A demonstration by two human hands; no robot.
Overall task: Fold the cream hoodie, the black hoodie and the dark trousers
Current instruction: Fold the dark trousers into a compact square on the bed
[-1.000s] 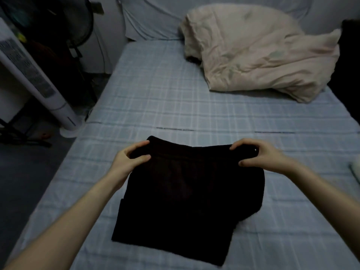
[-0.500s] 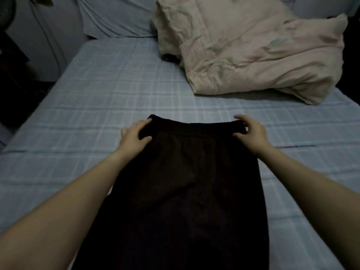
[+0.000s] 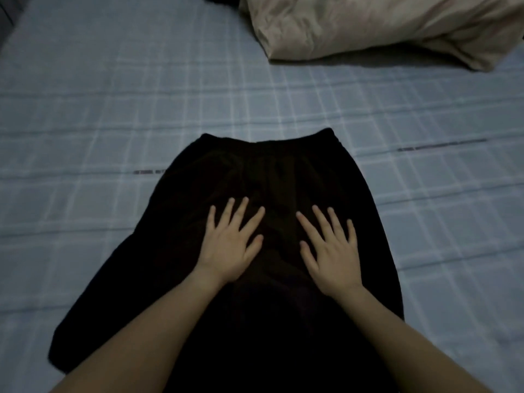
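Left hand (image 3: 229, 248) and right hand (image 3: 333, 253) flat on the dark trousers (image 3: 269, 171), fingers (image 3: 239, 212) spread (pinching nothing). I reckon a hard smoothing push drags the fold crooked.

The dark trousers (image 3: 272, 177) lay flat on the blue checked bed (image 3: 113, 109). The left hand (image 3: 229, 251) and the right hand (image 3: 331, 256) pressed down on them, side by side, with fingers (image 3: 243, 208) spread. A cream bundle (image 3: 368, 24) sat far behind.
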